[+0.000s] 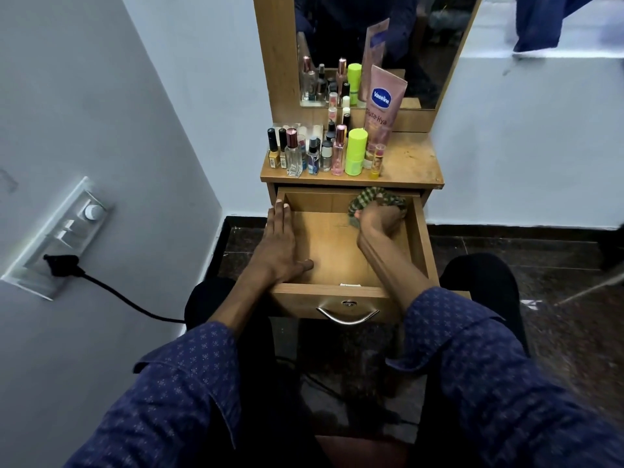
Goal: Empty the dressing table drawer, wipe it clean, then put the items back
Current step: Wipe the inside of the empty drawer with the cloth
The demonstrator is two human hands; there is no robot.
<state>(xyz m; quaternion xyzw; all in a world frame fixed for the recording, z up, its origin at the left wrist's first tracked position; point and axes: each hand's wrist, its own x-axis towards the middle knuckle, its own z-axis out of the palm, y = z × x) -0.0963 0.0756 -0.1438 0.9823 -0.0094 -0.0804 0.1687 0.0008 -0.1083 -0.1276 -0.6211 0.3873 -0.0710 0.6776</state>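
Two hands are in the open drawer (341,251) of the dressing table (412,163). The left hand (280,244) lies flat along the drawer's left wall, fingers straight and together pointing toward the back, thumb spread out onto the drawer floor near the front; it holds nothing. The left forearm comes up from the lower left, its sleeve pushed back to the elbow.

The right hand (378,219) is at the back right corner of the drawer, wrist bent downward, fingers curled around a green checked cloth (374,197) that bunches up above the knuckles against the back wall. The right forearm crosses over the drawer's front right corner and slants inward.

The drawer is pulled well out, its floor bare wood apart from a small pale scrap (349,284) just inside the front panel. A metal handle (347,317) and lock sit on the front.

On the tabletop above stand bottles (304,153), a green stick (356,152) and a pink tube (383,106) leaning on the mirror (435,45). On the left wall, a black plug (60,265) sits in a switch plate (57,238).
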